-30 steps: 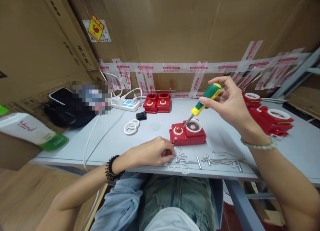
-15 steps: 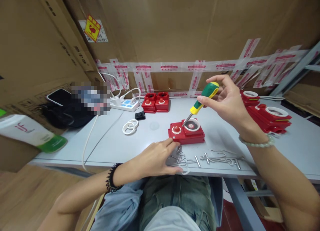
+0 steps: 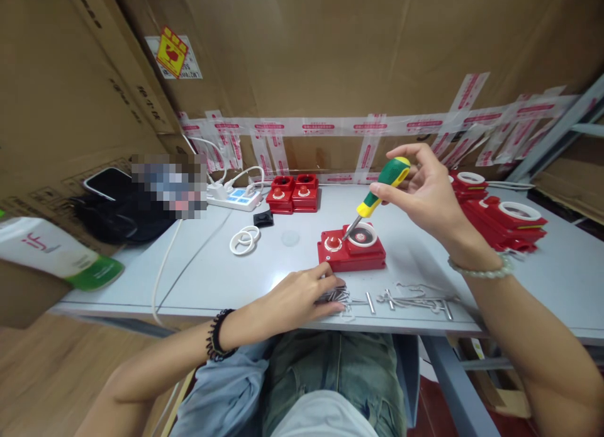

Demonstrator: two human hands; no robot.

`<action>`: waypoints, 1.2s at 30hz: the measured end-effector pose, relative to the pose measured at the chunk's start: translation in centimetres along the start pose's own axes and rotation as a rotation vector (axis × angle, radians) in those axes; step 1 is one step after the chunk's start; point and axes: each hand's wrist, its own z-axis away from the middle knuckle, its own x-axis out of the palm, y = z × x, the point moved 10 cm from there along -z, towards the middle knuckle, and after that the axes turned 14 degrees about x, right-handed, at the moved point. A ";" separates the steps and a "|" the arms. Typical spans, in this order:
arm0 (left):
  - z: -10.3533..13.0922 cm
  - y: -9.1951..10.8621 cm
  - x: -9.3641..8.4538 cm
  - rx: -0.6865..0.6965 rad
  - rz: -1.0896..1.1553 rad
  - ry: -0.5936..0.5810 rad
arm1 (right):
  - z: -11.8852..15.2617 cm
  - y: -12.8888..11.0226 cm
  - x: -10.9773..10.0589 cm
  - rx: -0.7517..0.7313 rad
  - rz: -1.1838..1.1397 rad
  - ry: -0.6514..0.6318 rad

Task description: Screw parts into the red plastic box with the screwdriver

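At the far left lies a soft white and green pouch, glossy, half over the edge of my smooth grey tabletop. Behind it sits a black bag with a dark phone on top. A white power strip lies near the cardboard wall, its round cable running off the front edge. Two thin white rings overlap flat on the tabletop, with a small black square piece just behind them.

My left hand rests palm down at the front edge, fingers spread loosely apart over a heap of small shiny metal screws; the fingertips touch them, but I cannot tell whether any is pinched.

Just beyond stands the red plastic box, rectangular, with a round red button and a white-rimmed circular opening on top. My right hand has its fingers clamped on the screwdriver, its green and yellow rubbery handle tilted up to the right, the steel tip down at the rim of that opening.

Two more red boxes sit side by side at the back, and a stack of red parts lies to the right.
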 end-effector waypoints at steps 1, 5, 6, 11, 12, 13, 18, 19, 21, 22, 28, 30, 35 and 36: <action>0.0 0.0 0.0 0.005 0.012 0.005 | 0.0 0.0 0.0 -0.002 0.002 0.001; -0.1 -0.3 -0.1 0.024 0.069 0.028 | 0.0 0.0 0.1 0.004 0.008 -0.002; -0.1 -0.4 -0.1 0.031 0.085 0.034 | 0.0 0.0 0.1 0.007 0.007 -0.001; 0.1 -0.6 -0.1 0.053 0.157 0.059 | 0.0 0.1 0.2 0.018 0.006 -0.008; 0.1 -0.7 -0.1 0.057 0.170 0.067 | 0.0 0.1 0.2 0.023 0.005 -0.009; 0.2 -0.7 -0.1 0.063 0.183 0.076 | 0.0 0.1 0.3 0.029 0.003 -0.009; 0.2 -0.7 -0.1 0.096 0.245 0.115 | 0.1 0.3 0.3 0.053 0.001 -0.009; 0.2 -0.7 0.0 0.102 0.255 0.119 | 0.1 0.3 0.4 0.054 0.001 -0.011; 0.1 -0.7 -0.1 0.109 0.275 0.125 | 0.1 0.3 0.4 0.050 0.002 -0.014; 0.1 -0.7 -0.2 0.110 0.283 0.127 | 0.1 0.3 0.4 0.046 0.002 -0.015; 0.4 -0.8 -1.4 0.067 0.276 0.143 | 0.1 0.2 0.3 0.008 -0.009 -0.013; 0.5 -0.7 -1.6 0.069 0.274 0.153 | 0.1 0.0 0.4 -0.012 0.003 -0.015; -0.2 -0.2 -1.0 0.072 0.234 0.126 | 0.3 0.0 0.6 -0.009 0.003 -0.012; -0.3 -0.2 -0.9 0.074 0.225 0.126 | 0.3 0.1 0.6 -0.004 0.000 -0.014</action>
